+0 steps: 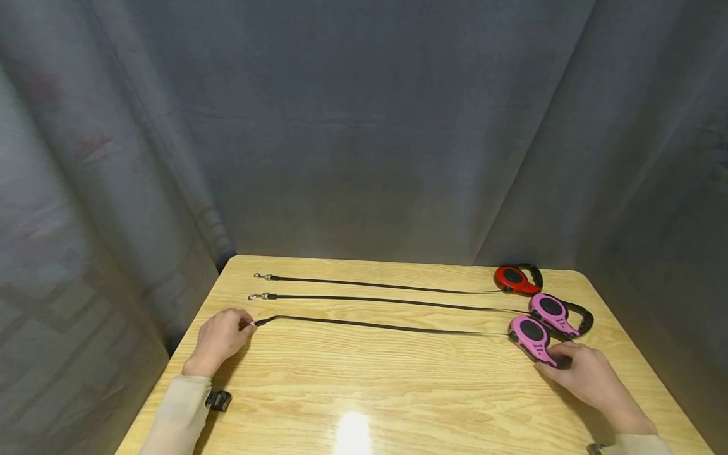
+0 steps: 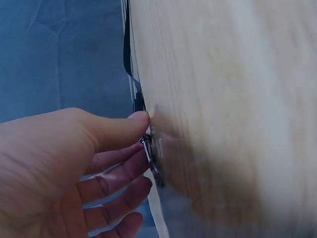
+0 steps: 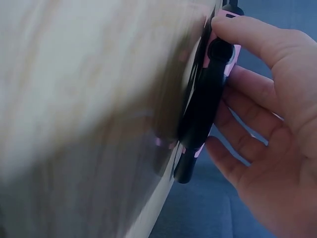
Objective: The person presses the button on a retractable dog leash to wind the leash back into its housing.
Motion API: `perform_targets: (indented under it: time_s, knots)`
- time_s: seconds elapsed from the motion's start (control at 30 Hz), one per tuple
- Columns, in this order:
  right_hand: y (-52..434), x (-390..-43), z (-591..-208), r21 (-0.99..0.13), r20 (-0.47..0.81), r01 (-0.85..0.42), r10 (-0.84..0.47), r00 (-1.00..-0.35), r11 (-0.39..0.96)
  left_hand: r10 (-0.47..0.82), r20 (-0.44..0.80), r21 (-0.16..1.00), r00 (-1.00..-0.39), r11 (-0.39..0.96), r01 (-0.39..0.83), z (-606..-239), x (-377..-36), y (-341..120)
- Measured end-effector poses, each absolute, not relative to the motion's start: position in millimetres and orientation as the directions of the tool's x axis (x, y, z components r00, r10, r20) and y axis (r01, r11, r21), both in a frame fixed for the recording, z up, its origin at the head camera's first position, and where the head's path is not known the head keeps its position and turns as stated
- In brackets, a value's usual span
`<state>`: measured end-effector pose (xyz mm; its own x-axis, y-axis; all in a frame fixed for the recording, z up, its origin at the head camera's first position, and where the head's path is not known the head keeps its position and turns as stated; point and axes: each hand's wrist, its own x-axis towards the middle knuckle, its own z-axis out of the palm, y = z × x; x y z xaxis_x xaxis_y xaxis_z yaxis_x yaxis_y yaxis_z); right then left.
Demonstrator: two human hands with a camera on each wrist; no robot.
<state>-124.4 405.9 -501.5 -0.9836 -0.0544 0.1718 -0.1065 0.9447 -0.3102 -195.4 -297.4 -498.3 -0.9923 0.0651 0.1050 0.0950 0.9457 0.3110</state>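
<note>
At the table's left side my left hand (image 1: 223,338) pinches the end of a black leash strap (image 1: 364,324) by its metal snap hook (image 2: 152,161), thumb against the fitting. The strap runs across to a pink retractable leash (image 1: 531,335) on the right. My right hand (image 1: 588,374) grips that leash near its black handle (image 3: 202,101), with thumb and fingers on either side. Just behind it lies a second pink retractable leash (image 1: 550,308), and farther back a red one (image 1: 512,277). Both have their straps drawn out leftward, roughly parallel.
The snap hooks of the two other leashes, one far (image 1: 261,276) and one nearer (image 1: 258,296), lie on the wooden table (image 1: 364,385) at the left. Grey curtains (image 1: 364,139) hang around the table's back and sides. Light glares off the front.
</note>
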Motion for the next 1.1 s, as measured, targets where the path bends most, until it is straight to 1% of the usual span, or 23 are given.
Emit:
perform_targets:
  time_s: [0.13, 0.37, 0.53, 0.63, 0.8, 0.97, 1.1]
  knots:
    - [407, -124, -502, -0.320, 0.165, -0.093, -0.042, -0.985, 0.943, 0.052, 0.061, 0.327, -0.997, 0.943, 0.069, -497, -196, -301]
    - [410, -122, -502, -0.328, 0.220, -0.116, -0.043, -0.974, 0.938, 0.034, -0.066, 0.378, -0.997, 0.926, 0.007, -489, -194, -304]
    - [412, -122, -499, -0.333, 0.179, -0.079, -0.019, -0.984, 0.939, 0.046, -0.107, 0.385, -0.993, 0.923, 0.001, -489, -191, -305]
    - [413, -120, -499, -0.346, 0.169, -0.062, -0.003, -0.986, 0.936, 0.053, -0.096, 0.383, -0.994, 0.924, 0.012, -489, -190, -307]
    - [415, -116, -502, -0.383, 0.203, -0.077, 0.002, -0.979, 0.920, 0.056, -0.067, 0.387, -0.996, 0.922, 0.026, -491, -187, -311]
    - [419, -113, -498, -0.443, 0.168, -0.034, 0.046, -0.985, 0.896, 0.049, -0.039, 0.403, -0.998, 0.915, 0.029, -493, -186, -316]
    - [422, -112, -494, -0.471, 0.127, 0.004, 0.072, -0.989, 0.882, 0.018, 0.022, 0.399, -1.000, 0.916, 0.026, -491, -185, -320]
